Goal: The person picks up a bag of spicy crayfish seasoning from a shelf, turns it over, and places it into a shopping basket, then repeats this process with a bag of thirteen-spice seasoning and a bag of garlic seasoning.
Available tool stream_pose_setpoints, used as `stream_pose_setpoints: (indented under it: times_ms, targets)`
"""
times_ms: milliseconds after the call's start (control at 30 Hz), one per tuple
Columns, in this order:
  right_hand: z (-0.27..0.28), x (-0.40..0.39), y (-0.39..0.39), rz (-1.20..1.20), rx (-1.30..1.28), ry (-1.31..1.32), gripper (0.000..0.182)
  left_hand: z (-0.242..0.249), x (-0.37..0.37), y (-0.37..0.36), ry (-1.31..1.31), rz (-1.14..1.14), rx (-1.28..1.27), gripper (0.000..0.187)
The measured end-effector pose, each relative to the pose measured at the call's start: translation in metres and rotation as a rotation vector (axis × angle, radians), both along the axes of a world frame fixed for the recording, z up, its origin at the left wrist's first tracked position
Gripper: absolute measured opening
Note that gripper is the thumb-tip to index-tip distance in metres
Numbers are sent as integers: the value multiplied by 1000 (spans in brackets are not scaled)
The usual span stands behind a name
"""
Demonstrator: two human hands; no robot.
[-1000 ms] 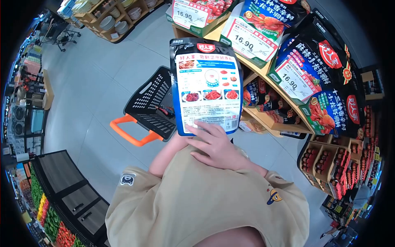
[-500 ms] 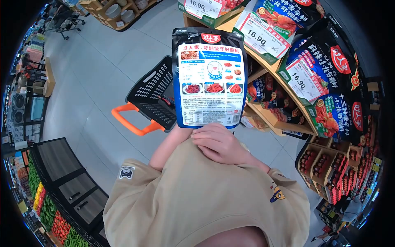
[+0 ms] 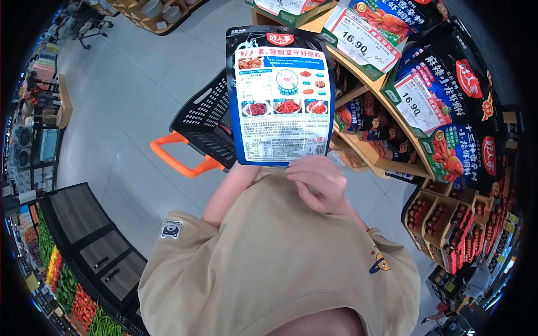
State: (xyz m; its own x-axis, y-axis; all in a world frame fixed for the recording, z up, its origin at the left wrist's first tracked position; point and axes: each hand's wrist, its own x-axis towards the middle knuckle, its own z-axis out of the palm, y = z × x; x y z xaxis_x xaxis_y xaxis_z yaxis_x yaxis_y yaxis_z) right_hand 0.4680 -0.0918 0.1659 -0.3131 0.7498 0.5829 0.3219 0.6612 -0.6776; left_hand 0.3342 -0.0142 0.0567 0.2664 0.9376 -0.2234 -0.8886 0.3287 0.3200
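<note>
A black and blue seasoning pouch (image 3: pixel 283 98) is held up before me, its printed white back panel facing me. My left forearm (image 3: pixel 231 190) runs up to its lower left edge; the left hand is hidden behind the pouch and appears to support it from there. At the bottom right edge, my right hand (image 3: pixel 319 182) has its fingers curled against the pouch. Behind the pouch stands a black shopping basket (image 3: pixel 199 106) with an orange handle (image 3: pixel 193 168), partly covered.
To the right, a wooden shelf (image 3: pixel 392 126) carries similar pouches (image 3: pixel 468 81) behind price tags (image 3: pixel 420 106). Racks of red-lidded jars (image 3: pixel 443 221) stand below right. Vegetable bins (image 3: pixel 73 285) and a black counter (image 3: pixel 92 229) line the left. Tiled floor (image 3: pixel 123 129) lies between.
My right hand has shifted right along the pouch's lower edge, and its fingers have curled more. The pouch sits slightly higher and further left in view.
</note>
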Motion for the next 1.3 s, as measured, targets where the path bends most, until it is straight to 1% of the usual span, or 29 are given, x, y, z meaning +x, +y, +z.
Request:
stream_pose_setpoints:
  times_ms: [233,300,333,400,433,467,533,567,600,667,767,1000,1100,1167,1300]
  targets:
    - [-3,3,4,-48,6,10,17,-3,-6,-2,-2,17,0,75]
    - [-3,7,8,-152,84,-20,16,-3,-7,-2,-5,21,-2,75]
    - [-3,9,10,-150,81,-20,16,-3,-9,-3,-6,21,-3,75]
    - [-1,14,13,-286,59,-26,16,-3,-10,-3,-10,23,-5,76]
    - [-3,22,13,-342,18,-91,19,-4,-10,-3,-6,24,-3,76]
    - [-4,24,15,-342,18,-92,19,-3,-11,-4,-3,21,-4,76]
    - [-5,28,21,-525,-94,7,25,-3,-12,-5,-7,23,-8,76]
    - [-14,36,22,-516,-165,-16,35,-3,-11,-4,-13,21,-6,76]
    - [-18,36,22,-516,-165,-16,35,-3,-12,-5,-8,23,-8,76]
    - [-23,37,23,-543,-333,131,43,-3,-12,-5,-10,19,-9,76]
    - [-29,40,22,-534,-345,61,45,-3,-10,-6,-15,20,-12,77]
    - [-32,40,22,-533,-358,79,44,-1,-6,-8,-3,-4,-25,77]
    - [-30,43,22,-553,-315,34,43,-1,-2,-8,2,-21,-30,78]
    - [-29,43,20,-548,-478,213,42,-1,0,-8,13,-30,-37,78]
    - [-21,49,19,-542,-444,204,39,0,2,-7,35,-57,-45,78]
